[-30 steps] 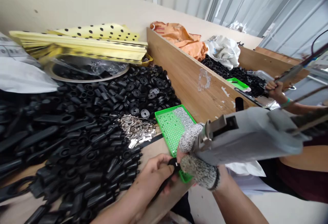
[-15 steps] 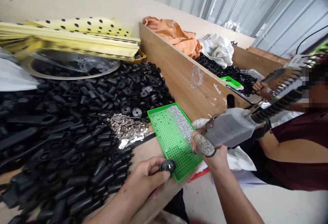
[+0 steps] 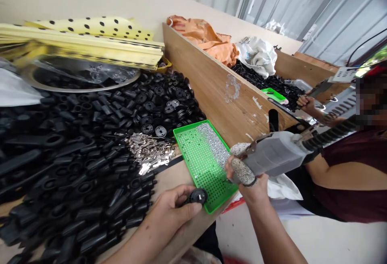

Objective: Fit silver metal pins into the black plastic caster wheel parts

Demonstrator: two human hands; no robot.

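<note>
Between thumb and fingers, my left hand (image 3: 177, 207) pinches a round black part (image 3: 198, 196) with a small metal piece in it, by the near corner of a green tray (image 3: 198, 171). Small silver screws (image 3: 215, 141) lie along the tray's right side. My right hand (image 3: 242, 171), with knitted covers on some fingers, is wrapped round a grey power screwdriver (image 3: 273, 153) over the tray's right edge. Its tip points down into the tray. Flat metal pieces (image 3: 151, 151) are heaped left of the tray, beside piles of black tubular parts (image 3: 90, 207) and black round parts (image 3: 178, 94).
A wooden divider (image 3: 211, 82) runs behind the tray. At the back left, a metal basin (image 3: 81, 88) stands under yellow sheets (image 3: 90, 46). Beyond the divider are an orange sack (image 3: 202, 38), a white bag (image 3: 258, 56) and another person's hand (image 3: 306, 102) on a tool.
My hands have barely moved and keep hold of the black part and the screwdriver. At the right, the other person's tool and its coiled cord have shifted, and the person's head has moved.
</note>
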